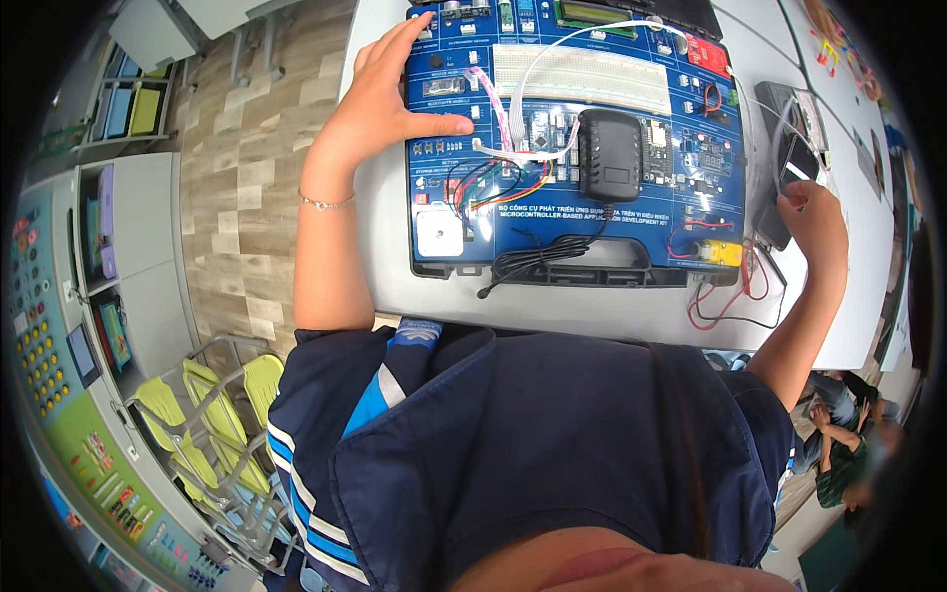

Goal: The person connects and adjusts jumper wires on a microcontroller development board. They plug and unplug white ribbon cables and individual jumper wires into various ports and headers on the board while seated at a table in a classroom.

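Grey cabinet (153, 227): stands at the left of the room.
Green chairs (227, 409): bunched near left, beside the cabinet.
Wood floor (242, 187): a broad strip between cabinet and table.
Left hand (383, 97): spread, thumb and fingers reaching over the kit's left edge.
White table (592, 311): a narrow margin left of the kit; a wider strip along its near edge, before the person's body.
Blue kit (493, 242): mid-table, a black adapter (610, 155) lying on it.
Loose wires (752, 266): spill past the kit's near right corner, crowding that side.
Right hand (817, 219): fingers bent against a dark phone (795, 163); cannot tell whether they grip it.
Another person (841, 459): near right, beyond the table edge.
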`<state>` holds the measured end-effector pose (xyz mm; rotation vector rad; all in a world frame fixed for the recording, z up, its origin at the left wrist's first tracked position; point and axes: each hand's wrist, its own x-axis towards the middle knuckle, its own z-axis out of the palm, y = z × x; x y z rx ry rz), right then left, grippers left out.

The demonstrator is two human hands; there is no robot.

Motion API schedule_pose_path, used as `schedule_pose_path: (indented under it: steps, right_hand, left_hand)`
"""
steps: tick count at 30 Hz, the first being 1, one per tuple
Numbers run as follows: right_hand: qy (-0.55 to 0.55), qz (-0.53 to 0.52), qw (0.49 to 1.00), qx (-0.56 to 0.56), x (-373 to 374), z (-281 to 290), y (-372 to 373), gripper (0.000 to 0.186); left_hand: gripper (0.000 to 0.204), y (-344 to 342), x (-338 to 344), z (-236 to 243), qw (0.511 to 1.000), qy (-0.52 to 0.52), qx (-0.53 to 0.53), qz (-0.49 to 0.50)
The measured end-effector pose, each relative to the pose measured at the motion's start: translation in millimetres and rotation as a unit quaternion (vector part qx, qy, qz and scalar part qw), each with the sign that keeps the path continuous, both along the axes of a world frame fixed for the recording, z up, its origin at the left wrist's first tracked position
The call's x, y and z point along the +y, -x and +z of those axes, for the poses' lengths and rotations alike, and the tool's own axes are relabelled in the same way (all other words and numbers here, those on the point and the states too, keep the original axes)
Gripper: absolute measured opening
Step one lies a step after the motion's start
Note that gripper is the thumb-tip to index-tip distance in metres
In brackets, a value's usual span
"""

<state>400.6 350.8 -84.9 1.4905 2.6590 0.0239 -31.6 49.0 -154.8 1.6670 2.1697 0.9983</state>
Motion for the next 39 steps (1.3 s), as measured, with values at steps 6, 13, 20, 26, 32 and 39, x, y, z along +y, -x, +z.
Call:
schedule_pose_path:
  steps: [6,13,20,26,32,39]
  right_hand:
    - [-0.006,0.297,0.922,0.248,-79.7,17.9,104.8,0.031]
    - [0.014,0.455,0.854,0.252,-123.3,-9.3,187.7,0.019]
    - [-0.030,0.412,0.900,0.136,-140.3,-9.7,201.7,0.006]
    - [-0.095,0.459,0.882,0.053,-160.8,-5.8,206.2,0.006]
    - [-0.166,0.482,0.860,0.023,-158.1,-4.5,211.4,0.003]
    - [-0.194,0.484,0.848,0.092,-155.9,-5.9,204.9,0.005]
  left_hand:
    - [0.117,-1.2,-4.4,2.3,1.000,0.014,-0.006,0.010]
    - [0.117,-1.0,3.4,2.3,1.000,0.022,-0.019,0.006]
    - [0.118,-1.8,2.4,0.4,1.000,0.013,-0.003,0.004]
    - [0.117,0.5,3.5,-2.4,1.000,0.014,-0.008,0.004]
    - [0.118,0.6,2.5,-4.0,0.999,0.020,0.038,-0.002]
    - [0.119,3.7,4.7,-7.2,0.997,0.019,0.070,-0.010]
